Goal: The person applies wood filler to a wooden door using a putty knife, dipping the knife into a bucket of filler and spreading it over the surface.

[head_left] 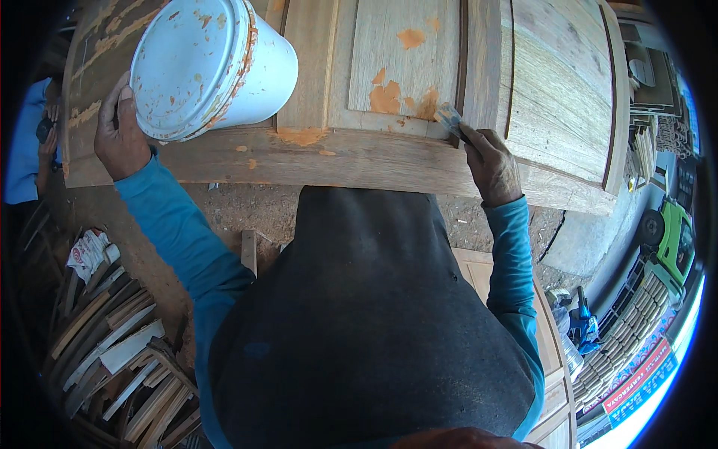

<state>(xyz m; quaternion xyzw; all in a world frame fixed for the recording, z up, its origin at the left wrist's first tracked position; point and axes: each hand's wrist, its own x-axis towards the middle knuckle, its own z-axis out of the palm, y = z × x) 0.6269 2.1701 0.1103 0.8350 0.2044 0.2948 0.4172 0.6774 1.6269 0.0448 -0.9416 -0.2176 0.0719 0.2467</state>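
A paneled wooden door [374, 161] lies flat in front of me, with orange-brown filler [386, 98] smeared on its panel and rails. My right hand [493, 166] is closed round the handle of a putty knife [449, 117]. Its blade, coated with filler, rests at the lower right corner of a panel. On the left, a white bucket [258, 86] leans toward me, its lid spotted with filler. My left hand [123, 135] grips the near left edge of the bucket's lid, thumb against the rim; the other fingertips are partly hidden.
Stacked wood offcuts [134, 359] lie at lower left. Another person in a blue shirt [28, 142] is at the far left. Another paneled door [550, 352] is behind my right arm. A green truck [677, 247] stands at the right, beyond a concrete strip.
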